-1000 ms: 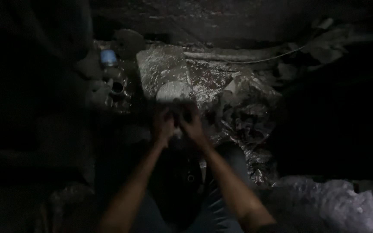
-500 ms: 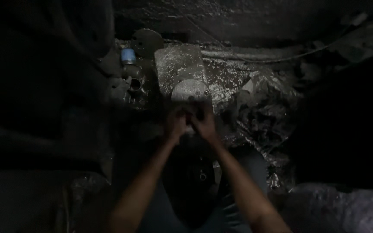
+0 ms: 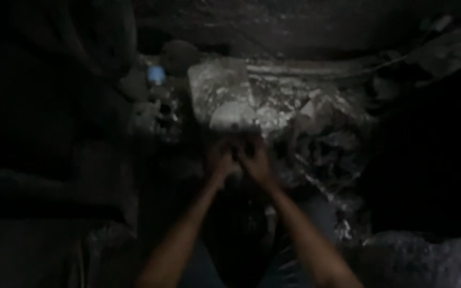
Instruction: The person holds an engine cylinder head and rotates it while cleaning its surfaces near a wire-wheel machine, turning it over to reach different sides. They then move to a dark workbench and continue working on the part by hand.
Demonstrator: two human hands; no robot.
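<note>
Both forearms are bare, no sleeves or gloves on the left hand (image 3: 221, 160) or right hand (image 3: 255, 161) (way too dark for more detail).

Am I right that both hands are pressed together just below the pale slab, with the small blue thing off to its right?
Not quite: in the head view the small blue thing sits left of the pale slab. The left hand and right hand do meet just below it.

The pale grey slab (image 3: 225, 93) is mottled with lighter, whitish patches, and the rounded lump (image 3: 236, 116) at its near edge is a dull off-white. A small cap-like thing (image 3: 156, 74) to the left shows light blue. The rubble (image 3: 321, 144) on the right seems grey streaked with white, though the dim light blurs it.
</note>
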